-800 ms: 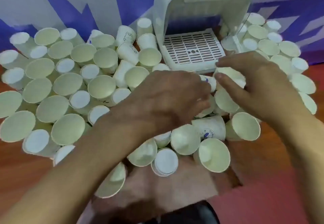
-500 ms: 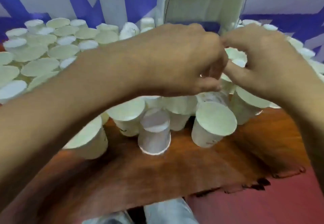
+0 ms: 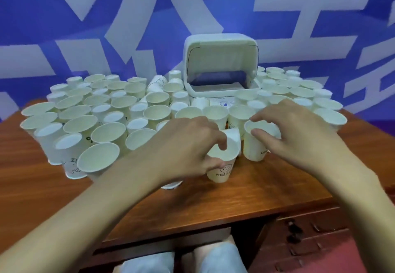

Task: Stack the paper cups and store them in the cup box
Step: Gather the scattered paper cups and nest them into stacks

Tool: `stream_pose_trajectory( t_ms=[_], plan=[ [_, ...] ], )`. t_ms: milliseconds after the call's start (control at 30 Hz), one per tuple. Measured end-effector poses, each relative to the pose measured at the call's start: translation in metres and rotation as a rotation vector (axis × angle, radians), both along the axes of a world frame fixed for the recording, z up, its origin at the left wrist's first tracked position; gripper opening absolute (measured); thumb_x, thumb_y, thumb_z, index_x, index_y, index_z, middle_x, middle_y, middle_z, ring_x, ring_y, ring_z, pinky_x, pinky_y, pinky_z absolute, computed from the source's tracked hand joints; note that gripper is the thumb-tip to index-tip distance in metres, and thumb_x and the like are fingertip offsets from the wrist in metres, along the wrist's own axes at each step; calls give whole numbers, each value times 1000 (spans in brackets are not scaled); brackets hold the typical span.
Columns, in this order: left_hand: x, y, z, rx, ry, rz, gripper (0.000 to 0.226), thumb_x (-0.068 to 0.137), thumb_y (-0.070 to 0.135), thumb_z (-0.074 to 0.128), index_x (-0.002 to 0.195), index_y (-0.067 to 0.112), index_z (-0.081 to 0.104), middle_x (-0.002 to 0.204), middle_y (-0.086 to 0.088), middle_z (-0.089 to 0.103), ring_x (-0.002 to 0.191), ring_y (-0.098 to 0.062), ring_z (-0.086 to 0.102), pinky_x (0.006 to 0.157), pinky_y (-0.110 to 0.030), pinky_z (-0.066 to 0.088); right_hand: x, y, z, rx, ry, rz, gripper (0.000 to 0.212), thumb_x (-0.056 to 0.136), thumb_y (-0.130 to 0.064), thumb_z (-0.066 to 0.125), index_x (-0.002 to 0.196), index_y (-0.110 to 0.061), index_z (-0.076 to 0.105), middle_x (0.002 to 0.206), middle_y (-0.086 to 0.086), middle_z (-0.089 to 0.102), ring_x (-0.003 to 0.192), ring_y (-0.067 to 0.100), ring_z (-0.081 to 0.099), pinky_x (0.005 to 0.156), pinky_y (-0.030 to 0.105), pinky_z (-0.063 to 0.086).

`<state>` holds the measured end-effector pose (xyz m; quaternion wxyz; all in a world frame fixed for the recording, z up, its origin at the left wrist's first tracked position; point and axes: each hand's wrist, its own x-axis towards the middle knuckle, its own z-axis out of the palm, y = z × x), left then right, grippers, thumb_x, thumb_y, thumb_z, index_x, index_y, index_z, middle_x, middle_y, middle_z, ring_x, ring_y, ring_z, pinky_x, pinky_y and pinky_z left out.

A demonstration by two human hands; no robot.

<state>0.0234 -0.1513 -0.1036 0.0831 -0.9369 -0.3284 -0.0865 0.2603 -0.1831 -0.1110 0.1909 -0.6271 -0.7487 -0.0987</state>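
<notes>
Paper cup [image 3: 222, 171] reads "HEL" – left hand [image 3: 186, 144] grips it.

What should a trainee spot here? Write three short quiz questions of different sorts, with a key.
1. True or false: the cup box has its lid shut.
2. Fill in: the right hand has a grip on the rim-held cup, which stands ___ on the table.
3. Which hand holds the smiley cup? A) left hand B) right hand
Key: 1 false; 2 upright; 3 A.
</notes>
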Motion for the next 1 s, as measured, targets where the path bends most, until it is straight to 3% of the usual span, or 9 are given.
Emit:
stream_pose_trajectory(
  t_ms=[167, 333, 533, 767, 867, 1000],
  plan=[
    [11, 8, -1, -45, 27, -12, 35, 83, 60, 60, 109, 37, 63, 101, 16, 62, 99, -5, 50, 67, -31, 43, 1, 7, 0, -72, -77, -29, 33, 90, -50, 61, 123, -42, 62, 108, -18, 65, 100, 7, 59, 69, 27, 41],
    [16, 18, -6, -99, 76, -41, 32, 86, 58, 56, 106, 35, 63, 98, 12, 65, 96, -10, 57, 73, -34, 49, -1, 12, -5, -144, -80, -77, 35, 87, -44, 67, 121, -40, 63, 106, -14, 64, 99, 13, 61, 80, 35, 52],
    [14, 18, -17, -62, 93, -86, 21, 90, 45, 50, 85, 27, 60, 81, 5, 63, 81, -18, 55, 70, -39, 47, -5, 12, -7, -231, -179, -94, 16, 92, -46, 58, 103, -36, 65, 95, -13, 60, 94, 14, 62, 78, 37, 54],
    [6, 17, -21, -46, 36, -112, 20, 90, 43, 50, 85, 27, 61, 79, 5, 62, 82, -16, 54, 73, -37, 43, 0, -4, -2, -332, -208, 19, 20, 90, -58, 52, 103, -44, 58, 93, -23, 57, 88, 0, 55, 75, 26, 50],
    [7, 17, -20, -90, 16, -90, 28, 90, 52, 51, 93, 27, 62, 87, 6, 62, 88, -15, 53, 74, -35, 42, 4, -6, 1, -337, -158, 51, 26, 85, -66, 51, 103, -48, 56, 88, -29, 57, 81, -8, 51, 66, 17, 42],
    [-7, 20, -2, -277, -129, -28, 48, 74, 74, 57, 107, 39, 60, 98, 21, 61, 89, 2, 49, 70, -23, 42, 14, 2, 23, -364, 18, 42, 29, 78, -72, 50, 97, -54, 64, 86, -39, 62, 84, -11, 57, 61, 19, 45]
  ],
)
